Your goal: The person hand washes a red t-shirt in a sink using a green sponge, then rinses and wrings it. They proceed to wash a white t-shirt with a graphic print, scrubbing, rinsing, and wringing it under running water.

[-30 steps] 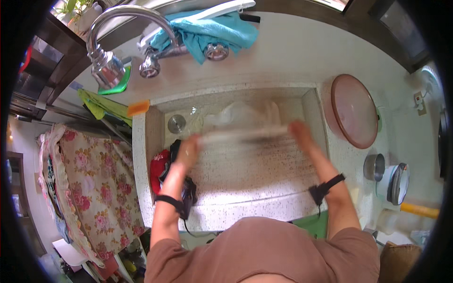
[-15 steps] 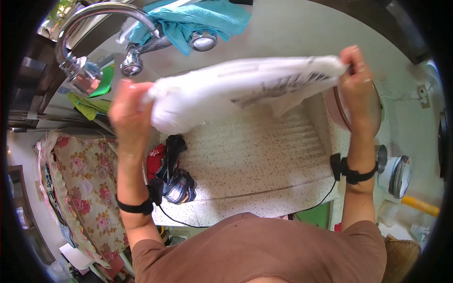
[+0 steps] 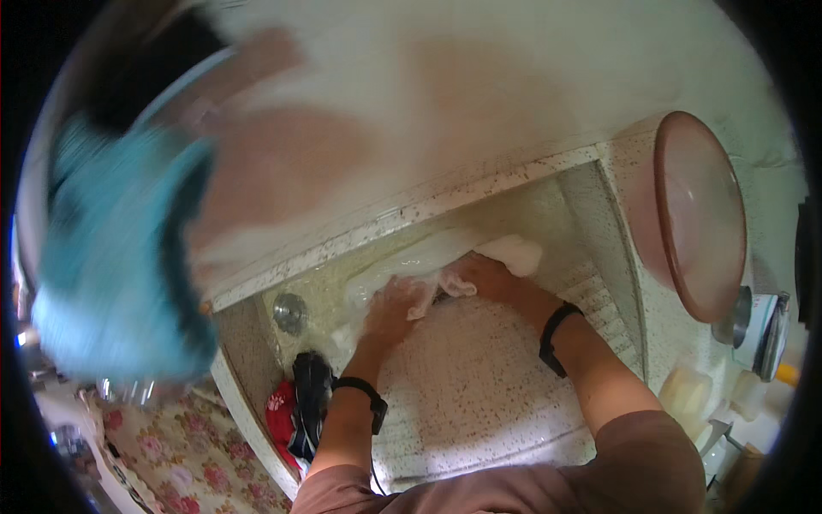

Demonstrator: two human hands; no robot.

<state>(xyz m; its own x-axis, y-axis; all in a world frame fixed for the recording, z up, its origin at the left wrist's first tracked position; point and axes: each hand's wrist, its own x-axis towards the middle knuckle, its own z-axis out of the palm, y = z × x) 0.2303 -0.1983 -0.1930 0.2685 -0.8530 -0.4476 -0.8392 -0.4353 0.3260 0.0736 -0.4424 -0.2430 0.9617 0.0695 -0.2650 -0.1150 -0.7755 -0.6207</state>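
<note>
A soaked white garment (image 3: 512, 254) lies bunched and spread along the back of the speckled stone wash sink (image 3: 462, 368), in shallow cloudy water. My left hand (image 3: 392, 307) is closed on its near side, with a fold of wet fabric at the fingers. To the right, my right hand (image 3: 486, 276) also grips the cloth, its fingertips partly covered by it. Both hands are low in the sink, close together. Dark clothing (image 3: 310, 398) and a red cloth (image 3: 281, 420) are heaped at the sink's left side, near my left forearm.
A round pinkish basin (image 3: 700, 214) leans on the right ledge. A metal drain (image 3: 290, 313) shows at the back left. A blurred turquoise cloth (image 3: 128, 257) hangs large at the left, above a floral cover (image 3: 180, 445). Containers (image 3: 685, 394) stand at the right.
The white garment, earlier stretched between my raised hands, is now down in the sink. My hands have come lower and closer together. The view has tilted and moved nearer the wall.
</note>
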